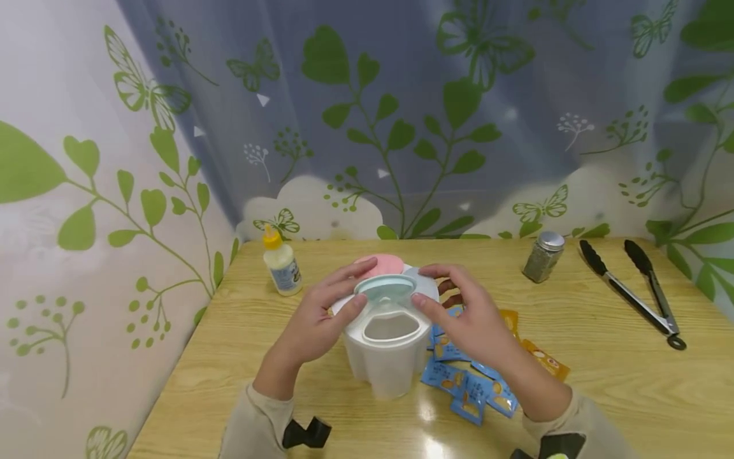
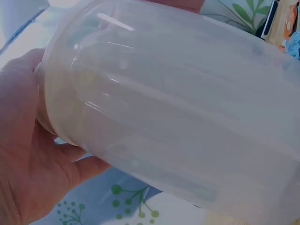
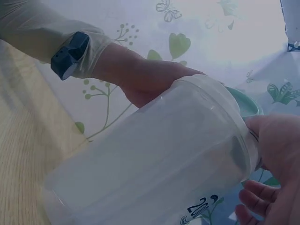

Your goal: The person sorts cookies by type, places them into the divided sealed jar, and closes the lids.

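Observation:
A translucent white plastic canister with a lobed body (image 1: 392, 373) stands on the table. Its white lid carries a pink cap (image 1: 385, 264), a grey-blue cap and a raised teal flip cap (image 1: 385, 288), behind an uncovered opening (image 1: 392, 327). My left hand (image 1: 321, 312) grips the lid's left side, its fingers reaching toward the pink cap and its thumb near the teal one. On the opposite side my right hand (image 1: 467, 312) holds the lid, thumb beside the teal cap and fingers bent over the far edge. The left wrist view shows the canister wall (image 2: 164, 103) up close.
Blue and orange snack packets (image 1: 470, 389) lie right of the canister, partly under my right forearm. A glue bottle with a yellow cap (image 1: 283, 264) stands back left. At the right are a spice jar (image 1: 543, 258) and metal tongs (image 1: 636, 296). Patterned curtains border the table (image 1: 619, 382).

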The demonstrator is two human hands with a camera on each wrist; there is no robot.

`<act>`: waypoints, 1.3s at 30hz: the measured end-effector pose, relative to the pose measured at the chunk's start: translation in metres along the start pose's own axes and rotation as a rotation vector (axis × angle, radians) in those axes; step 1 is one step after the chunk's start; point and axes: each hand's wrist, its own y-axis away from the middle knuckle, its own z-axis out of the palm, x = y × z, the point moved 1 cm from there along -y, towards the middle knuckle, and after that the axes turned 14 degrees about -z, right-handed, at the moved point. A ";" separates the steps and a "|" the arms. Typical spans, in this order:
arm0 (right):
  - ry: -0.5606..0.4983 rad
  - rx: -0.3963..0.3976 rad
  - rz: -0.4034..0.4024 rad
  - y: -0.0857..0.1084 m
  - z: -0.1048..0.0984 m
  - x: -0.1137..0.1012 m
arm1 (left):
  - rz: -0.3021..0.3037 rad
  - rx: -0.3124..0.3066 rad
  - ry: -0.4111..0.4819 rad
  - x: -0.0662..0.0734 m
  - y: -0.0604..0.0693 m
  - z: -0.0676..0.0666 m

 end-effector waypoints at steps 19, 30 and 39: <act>-0.397 -0.189 -0.099 0.025 -0.060 0.049 | -0.011 0.005 0.032 -0.001 -0.001 -0.001; -0.291 -0.346 -0.066 0.035 -0.088 0.090 | -0.029 -0.007 0.054 -0.002 0.000 0.001; -0.285 -0.380 0.104 0.050 -0.105 0.133 | -0.017 -0.012 0.044 -0.001 -0.001 -0.001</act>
